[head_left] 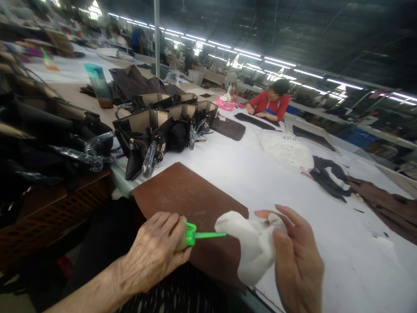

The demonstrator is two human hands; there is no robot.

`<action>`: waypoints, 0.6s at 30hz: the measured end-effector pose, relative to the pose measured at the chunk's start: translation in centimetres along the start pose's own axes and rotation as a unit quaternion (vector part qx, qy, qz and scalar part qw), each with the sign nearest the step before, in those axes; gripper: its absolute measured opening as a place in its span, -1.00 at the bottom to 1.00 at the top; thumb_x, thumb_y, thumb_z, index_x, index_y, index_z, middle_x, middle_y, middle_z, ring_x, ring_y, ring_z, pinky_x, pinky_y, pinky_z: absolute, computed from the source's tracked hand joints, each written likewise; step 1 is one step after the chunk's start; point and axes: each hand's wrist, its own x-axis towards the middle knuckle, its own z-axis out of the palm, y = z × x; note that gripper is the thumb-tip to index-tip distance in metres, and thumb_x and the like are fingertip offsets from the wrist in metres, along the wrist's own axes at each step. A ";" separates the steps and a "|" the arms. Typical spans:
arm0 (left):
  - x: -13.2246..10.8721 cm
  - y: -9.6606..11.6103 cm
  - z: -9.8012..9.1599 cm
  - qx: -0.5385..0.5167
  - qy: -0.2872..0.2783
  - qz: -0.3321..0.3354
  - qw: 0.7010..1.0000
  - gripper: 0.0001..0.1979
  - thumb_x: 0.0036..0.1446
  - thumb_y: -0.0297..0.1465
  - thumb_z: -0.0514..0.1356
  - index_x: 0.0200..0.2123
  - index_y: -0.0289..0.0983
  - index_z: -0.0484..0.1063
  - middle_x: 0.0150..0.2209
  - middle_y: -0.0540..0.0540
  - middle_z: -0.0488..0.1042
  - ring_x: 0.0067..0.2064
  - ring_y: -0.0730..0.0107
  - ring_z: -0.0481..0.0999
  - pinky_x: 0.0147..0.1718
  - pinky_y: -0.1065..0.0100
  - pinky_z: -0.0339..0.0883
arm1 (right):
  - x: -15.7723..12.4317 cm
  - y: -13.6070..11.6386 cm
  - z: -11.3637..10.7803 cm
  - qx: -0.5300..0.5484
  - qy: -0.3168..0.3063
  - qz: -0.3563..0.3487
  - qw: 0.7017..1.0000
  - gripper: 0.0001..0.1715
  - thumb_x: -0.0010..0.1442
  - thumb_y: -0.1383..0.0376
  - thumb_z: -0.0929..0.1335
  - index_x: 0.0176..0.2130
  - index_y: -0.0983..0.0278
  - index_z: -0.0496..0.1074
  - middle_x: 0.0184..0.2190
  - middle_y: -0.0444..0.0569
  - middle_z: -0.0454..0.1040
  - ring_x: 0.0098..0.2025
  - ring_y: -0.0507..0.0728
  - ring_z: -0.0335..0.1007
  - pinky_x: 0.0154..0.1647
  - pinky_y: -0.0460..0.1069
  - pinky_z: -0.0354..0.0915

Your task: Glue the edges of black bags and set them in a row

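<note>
My left hand [161,250] is wrapped round a squeeze bottle [190,237] with a green cap and a long green nozzle pointing right. Its body is mostly hidden by my fingers. Between thumb and fingers, my right hand [298,256] grips a crumpled white cloth [256,243], which hangs just beyond the nozzle tip. I cannot tell whether nozzle and cloth touch. Below both hands, a brown leather sheet [192,191] with pale smudges on its surface lies at the table's near edge.
Several black handbags [143,130] with plastic-wrapped handles stand at the left. A teal container [97,84] is behind them. Across the white table [228,169] sits a person in red [275,102]. A white bag [285,150] and dark pieces [330,176] lie to the right.
</note>
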 end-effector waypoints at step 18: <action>3.9 5.1 6.3 -0.347 -0.238 -0.146 0.895 -0.81 -0.06 -0.40 0.12 -0.30 -0.23 0.39 -0.31 -0.04 0.48 -0.33 0.35 0.45 -0.36 0.46 0.33 | -0.2 2.5 2.1 0.122 -0.166 0.066 0.976 -0.70 0.16 0.10 0.26 -0.41 0.27 0.38 -0.59 -0.14 0.34 -0.55 0.05 0.23 -0.56 -0.10 0.19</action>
